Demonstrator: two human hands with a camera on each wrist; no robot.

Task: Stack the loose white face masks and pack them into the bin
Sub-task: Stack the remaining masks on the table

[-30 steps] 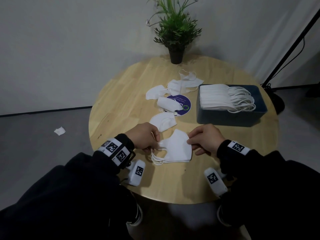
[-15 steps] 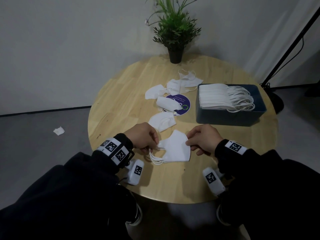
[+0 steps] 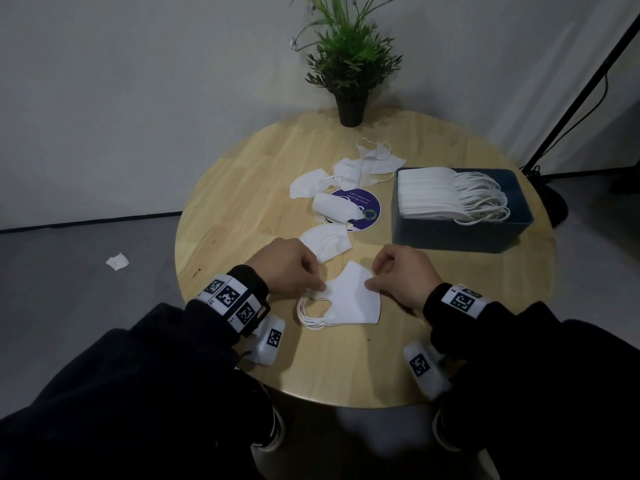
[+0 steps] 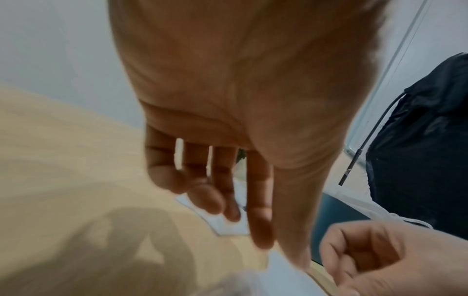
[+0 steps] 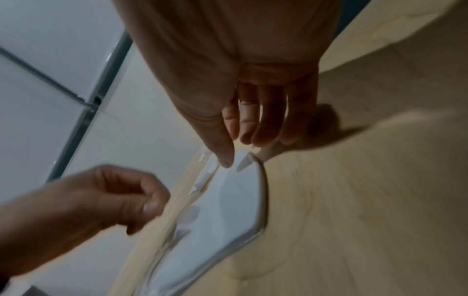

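Bare worktop (image 3: 239,209) lies open to the left of my left hand (image 3: 284,268), out to the rim, and a band of it runs along the near edge below the small stack of masks (image 3: 349,299) between my hands. Straight ahead the way is cluttered: a loose mask (image 3: 327,241) sits just beyond my left fingers (image 4: 210,192), then more loose masks (image 3: 346,174) over a purple sticker (image 3: 363,206), reaching toward the potted plant (image 3: 349,74) at the far edge. Beyond my right hand (image 3: 403,275) a strip of bare wood leads to the bin (image 3: 460,237), whose near wall stands in the way; the left of the bin is filled by packed masks (image 3: 429,192), with their ear loops spread across the right.
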